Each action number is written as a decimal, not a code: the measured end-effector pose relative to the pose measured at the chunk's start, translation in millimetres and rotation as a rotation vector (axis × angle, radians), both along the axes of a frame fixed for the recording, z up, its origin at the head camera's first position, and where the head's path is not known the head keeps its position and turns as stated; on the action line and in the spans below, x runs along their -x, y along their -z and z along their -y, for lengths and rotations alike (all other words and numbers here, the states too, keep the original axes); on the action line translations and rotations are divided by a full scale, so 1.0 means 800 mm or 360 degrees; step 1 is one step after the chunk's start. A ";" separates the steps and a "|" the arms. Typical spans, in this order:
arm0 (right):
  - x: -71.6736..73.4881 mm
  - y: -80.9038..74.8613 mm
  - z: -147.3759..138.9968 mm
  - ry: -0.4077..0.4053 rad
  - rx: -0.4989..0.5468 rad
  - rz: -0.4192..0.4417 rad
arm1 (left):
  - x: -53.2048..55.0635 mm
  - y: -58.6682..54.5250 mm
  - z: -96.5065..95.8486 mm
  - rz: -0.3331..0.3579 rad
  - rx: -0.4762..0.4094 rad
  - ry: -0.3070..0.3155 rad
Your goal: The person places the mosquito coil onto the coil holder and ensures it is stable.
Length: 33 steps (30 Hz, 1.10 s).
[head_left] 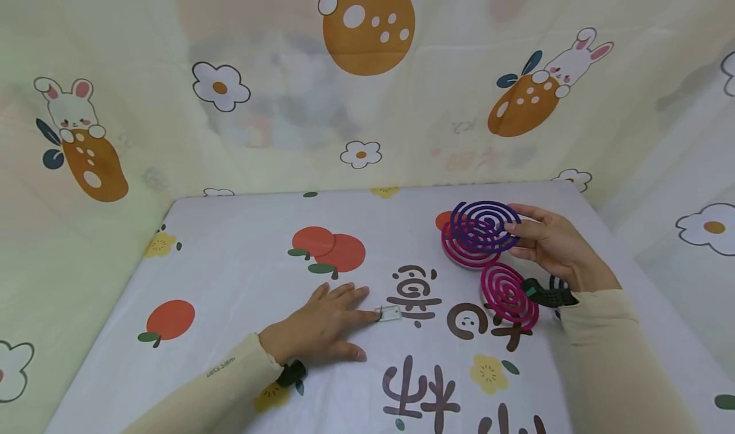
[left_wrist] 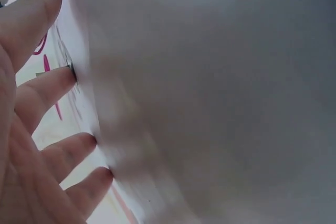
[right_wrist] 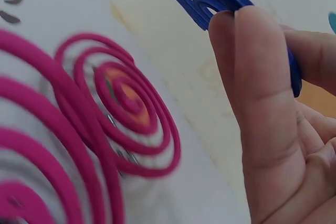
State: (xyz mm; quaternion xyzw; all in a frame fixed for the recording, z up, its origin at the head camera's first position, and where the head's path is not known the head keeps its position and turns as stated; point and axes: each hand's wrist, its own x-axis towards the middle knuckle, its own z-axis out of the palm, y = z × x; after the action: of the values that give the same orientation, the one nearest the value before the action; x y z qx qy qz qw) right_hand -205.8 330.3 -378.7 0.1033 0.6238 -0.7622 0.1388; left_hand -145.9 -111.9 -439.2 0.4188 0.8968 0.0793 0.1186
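Observation:
My right hand (head_left: 554, 242) pinches a dark blue-purple mosquito coil (head_left: 475, 212) at its right edge, thumb on one face and fingers behind. In the head view that coil overlaps a pink mosquito coil (head_left: 459, 255). A second pink coil (head_left: 508, 287) lies nearer, below my right hand; in the right wrist view the farther pink coil (right_wrist: 169, 145) has thin metal bits under it. My left hand (head_left: 321, 325) rests on the tabletop with fingers spread. Its index fingertip touches a small silvery metal plate (head_left: 390, 313), probably a coil stand.
A white cloth printed with fruit, flowers and brown characters covers the table (head_left: 230, 249). A patterned curtain (head_left: 275, 134) hangs behind and at both sides. Something dark and curved (head_left: 556, 283) shows partly behind the right wrist; what it is cannot be told.

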 end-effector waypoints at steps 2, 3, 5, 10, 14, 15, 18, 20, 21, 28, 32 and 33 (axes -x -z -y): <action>-0.002 0.000 0.009 -0.0020 0.0008 -0.0002 | -0.001 0.000 -0.001 0.0017 0.0013 -0.0002; -0.003 0.000 0.013 -0.0028 0.0014 -0.0009 | -0.002 0.000 -0.001 0.0023 0.0018 0.0000; -0.006 0.000 0.021 -0.0043 0.0033 -0.0022 | -0.002 -0.001 -0.001 0.0022 0.0030 0.0007; -0.015 0.002 0.041 -0.0110 0.0062 -0.0097 | -0.004 -0.003 -0.003 0.0034 0.0031 0.0028; -0.023 0.009 0.060 -0.0184 0.0134 -0.0176 | -0.005 -0.005 -0.005 0.0035 0.0028 0.0029; -0.025 0.011 0.065 -0.0197 0.0162 -0.0187 | -0.005 -0.006 -0.005 0.0031 0.0034 0.0024; -0.032 0.017 0.077 -0.0208 0.0215 -0.0193 | -0.005 -0.005 -0.006 0.0021 0.0063 0.0009; -0.036 0.020 0.084 -0.0221 0.0237 -0.0192 | -0.006 -0.004 -0.006 0.0031 0.0082 -0.0005; -0.039 0.022 0.088 -0.0228 0.0246 -0.0191 | -0.006 -0.005 -0.007 0.0043 0.0090 -0.0012; -0.055 0.031 0.114 -0.0311 0.0236 -0.0225 | -0.009 -0.006 -0.011 0.0054 0.0110 -0.0030; -0.063 0.034 0.124 -0.0363 0.0252 -0.0233 | -0.009 -0.006 -0.015 0.0051 0.0121 -0.0035; -0.065 0.034 0.127 -0.0367 0.0247 -0.0232 | -0.009 -0.005 -0.016 0.0051 0.0118 -0.0034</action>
State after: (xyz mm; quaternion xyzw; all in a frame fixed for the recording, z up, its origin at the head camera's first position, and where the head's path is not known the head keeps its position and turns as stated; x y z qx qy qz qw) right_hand -154.1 228.9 -406.2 -0.0358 0.5791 -0.7926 0.1874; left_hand -139.1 -99.1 -434.9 0.4031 0.9016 0.0541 0.1475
